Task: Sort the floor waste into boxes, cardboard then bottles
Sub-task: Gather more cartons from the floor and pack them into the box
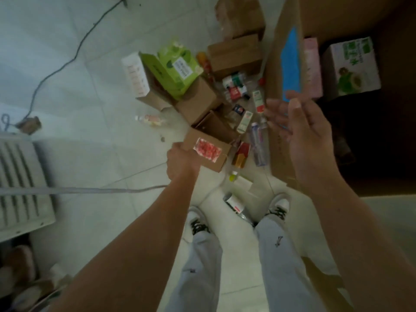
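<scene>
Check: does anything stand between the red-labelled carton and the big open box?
Partly. The left hand grips the carton; between it and the big box lie a clear bottle and a red pack on the floor, and the open right hand hangs over the box's near wall.

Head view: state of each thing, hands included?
Left grip, holds red-label box by its near edge.
Right grip, open, empty.
Big box, open, pink carton inside.
Green box, flap open.
Clear bottle, lying on floor.
</scene>
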`<state>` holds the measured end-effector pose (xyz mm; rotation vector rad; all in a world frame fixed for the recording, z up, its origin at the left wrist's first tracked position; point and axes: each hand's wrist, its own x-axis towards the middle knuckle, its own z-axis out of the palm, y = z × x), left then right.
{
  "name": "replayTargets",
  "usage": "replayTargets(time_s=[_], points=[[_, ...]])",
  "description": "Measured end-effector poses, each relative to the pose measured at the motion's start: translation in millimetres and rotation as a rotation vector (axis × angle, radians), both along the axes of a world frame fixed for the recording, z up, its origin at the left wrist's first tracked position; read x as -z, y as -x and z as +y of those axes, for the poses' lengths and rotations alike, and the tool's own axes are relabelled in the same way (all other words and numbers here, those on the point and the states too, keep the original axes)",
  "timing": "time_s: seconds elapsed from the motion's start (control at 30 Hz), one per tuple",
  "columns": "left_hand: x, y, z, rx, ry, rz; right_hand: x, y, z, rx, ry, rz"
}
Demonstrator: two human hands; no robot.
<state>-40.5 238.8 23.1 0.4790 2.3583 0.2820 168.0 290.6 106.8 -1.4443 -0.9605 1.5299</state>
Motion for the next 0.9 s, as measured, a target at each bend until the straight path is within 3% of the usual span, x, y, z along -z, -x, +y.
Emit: replayTargets(time_s=[0.2, 0.4, 0.53, 0.7, 0.83, 0.9], points=[[40.0, 50.4, -95.1, 0.037, 0.347, -0.095, 71.7, 62.6, -18.7, -0.077, 0.317, -0.143], [130.8, 88.3, -93.7, -0.028, 0.260, -0.238, 198.1, 106.5, -5.4, -0.233, 0.473, -0.358], [219.0, 102.4, -75.5, 0.055, 0.257, -0.169, 285.8, 138.9, 13.6, -0.383, 0.387, -0.562], [321.3, 94.5, -41.7, 0.087, 0.048, -0.226, 383.5, 175.6, 35.3, -0.577, 0.239, -0.670], [358.0, 95.9, -24.3, -0.069, -0.099, 0.018, 446.0, 177.9, 55.4, -0.546, 0.067, -0.833], [367.2, 94.8, -17.2, 0.024, -0.189, 0.106, 467.6, 169.3, 69.5, -0.494, -0.013, -0.992]])
